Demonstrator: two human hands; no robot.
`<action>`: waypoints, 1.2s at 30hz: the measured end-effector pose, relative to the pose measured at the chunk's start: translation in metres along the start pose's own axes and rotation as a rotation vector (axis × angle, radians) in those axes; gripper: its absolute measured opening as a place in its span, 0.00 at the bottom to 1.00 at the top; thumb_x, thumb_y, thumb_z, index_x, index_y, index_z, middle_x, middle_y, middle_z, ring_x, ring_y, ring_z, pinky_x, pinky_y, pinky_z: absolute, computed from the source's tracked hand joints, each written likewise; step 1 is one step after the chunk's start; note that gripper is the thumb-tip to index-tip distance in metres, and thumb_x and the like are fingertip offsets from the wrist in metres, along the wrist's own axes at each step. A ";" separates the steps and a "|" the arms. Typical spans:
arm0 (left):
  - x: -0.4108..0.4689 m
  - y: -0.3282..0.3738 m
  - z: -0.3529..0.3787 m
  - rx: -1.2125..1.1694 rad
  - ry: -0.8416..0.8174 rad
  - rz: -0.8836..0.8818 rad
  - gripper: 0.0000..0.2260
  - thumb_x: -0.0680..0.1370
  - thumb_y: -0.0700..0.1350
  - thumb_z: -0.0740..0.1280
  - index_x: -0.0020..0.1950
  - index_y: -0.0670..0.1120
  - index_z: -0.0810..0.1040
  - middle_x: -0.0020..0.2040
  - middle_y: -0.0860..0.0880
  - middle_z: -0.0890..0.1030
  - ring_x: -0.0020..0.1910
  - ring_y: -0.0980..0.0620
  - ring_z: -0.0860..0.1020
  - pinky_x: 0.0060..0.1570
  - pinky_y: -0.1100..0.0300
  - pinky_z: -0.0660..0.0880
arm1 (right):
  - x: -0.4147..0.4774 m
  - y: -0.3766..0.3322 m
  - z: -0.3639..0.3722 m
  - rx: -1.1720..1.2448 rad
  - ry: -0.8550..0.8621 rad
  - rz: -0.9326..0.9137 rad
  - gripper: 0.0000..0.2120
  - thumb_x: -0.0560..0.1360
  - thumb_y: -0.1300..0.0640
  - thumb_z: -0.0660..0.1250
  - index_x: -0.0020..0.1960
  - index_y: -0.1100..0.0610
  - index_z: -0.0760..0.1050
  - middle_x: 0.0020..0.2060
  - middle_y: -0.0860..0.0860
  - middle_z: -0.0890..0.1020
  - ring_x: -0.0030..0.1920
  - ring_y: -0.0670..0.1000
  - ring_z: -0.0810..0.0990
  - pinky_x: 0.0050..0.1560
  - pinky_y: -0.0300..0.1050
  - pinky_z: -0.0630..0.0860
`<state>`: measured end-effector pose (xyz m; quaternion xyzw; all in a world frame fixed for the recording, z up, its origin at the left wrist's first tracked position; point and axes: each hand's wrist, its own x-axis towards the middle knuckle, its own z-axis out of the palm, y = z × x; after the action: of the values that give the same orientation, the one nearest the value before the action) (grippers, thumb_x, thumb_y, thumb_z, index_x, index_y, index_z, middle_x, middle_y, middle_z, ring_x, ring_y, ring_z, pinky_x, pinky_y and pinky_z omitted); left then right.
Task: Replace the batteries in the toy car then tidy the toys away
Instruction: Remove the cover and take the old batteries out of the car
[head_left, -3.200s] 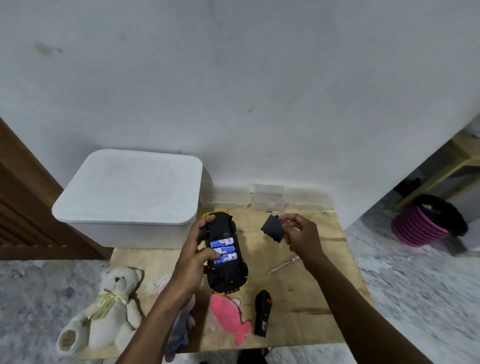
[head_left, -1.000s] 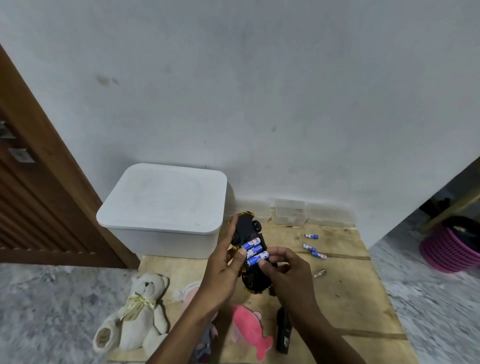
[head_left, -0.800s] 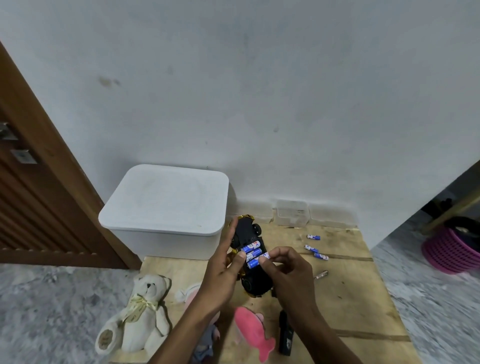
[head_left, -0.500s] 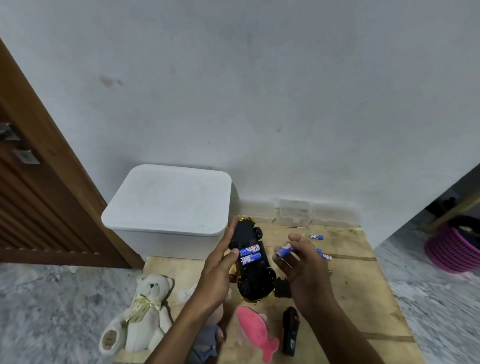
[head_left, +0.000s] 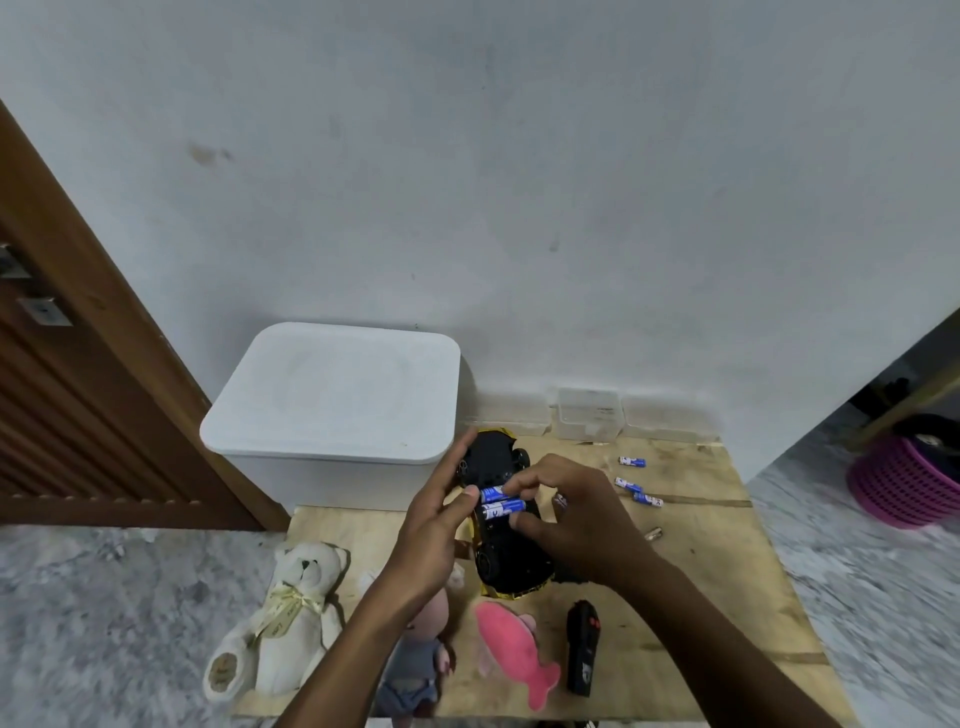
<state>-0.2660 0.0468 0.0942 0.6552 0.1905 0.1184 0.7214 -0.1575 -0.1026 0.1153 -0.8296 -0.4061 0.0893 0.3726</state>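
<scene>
The upturned toy car (head_left: 511, 561) lies mid-way across the wooden board (head_left: 701, 571), with 2 batteries (head_left: 501, 508) in its open bay. The left hand (head_left: 431, 540) grips its left side, thumb on top. The right hand (head_left: 582, 525) pinches those batteries with curled fingers and thumb. 3 blue loose batteries (head_left: 631, 461) lie toward the right edge.

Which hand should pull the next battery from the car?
Right. The right hand pinches the batteries in the car; the left hand holds the car's side, and loose batteries lie on the right.
</scene>
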 end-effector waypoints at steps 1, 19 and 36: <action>-0.001 0.001 0.000 0.008 -0.009 -0.013 0.27 0.84 0.37 0.59 0.71 0.70 0.69 0.72 0.53 0.76 0.69 0.49 0.75 0.50 0.56 0.81 | 0.002 0.001 0.000 -0.041 -0.019 -0.028 0.13 0.69 0.57 0.77 0.52 0.50 0.84 0.46 0.43 0.83 0.46 0.42 0.80 0.47 0.39 0.77; 0.003 0.001 -0.003 0.076 -0.022 0.000 0.28 0.83 0.34 0.59 0.76 0.62 0.68 0.72 0.59 0.75 0.71 0.62 0.72 0.70 0.61 0.68 | 0.000 0.010 0.008 -0.142 -0.057 -0.209 0.12 0.76 0.46 0.65 0.55 0.49 0.81 0.52 0.44 0.79 0.47 0.45 0.79 0.44 0.44 0.81; 0.006 -0.002 -0.005 0.022 0.000 0.014 0.28 0.83 0.35 0.60 0.73 0.65 0.69 0.72 0.57 0.75 0.73 0.58 0.71 0.75 0.48 0.66 | -0.012 0.001 -0.008 1.101 0.220 0.406 0.19 0.81 0.60 0.56 0.67 0.45 0.73 0.35 0.54 0.72 0.28 0.46 0.65 0.27 0.41 0.59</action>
<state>-0.2632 0.0534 0.0916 0.6643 0.1873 0.1213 0.7134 -0.1610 -0.1158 0.1180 -0.5799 -0.0924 0.2697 0.7632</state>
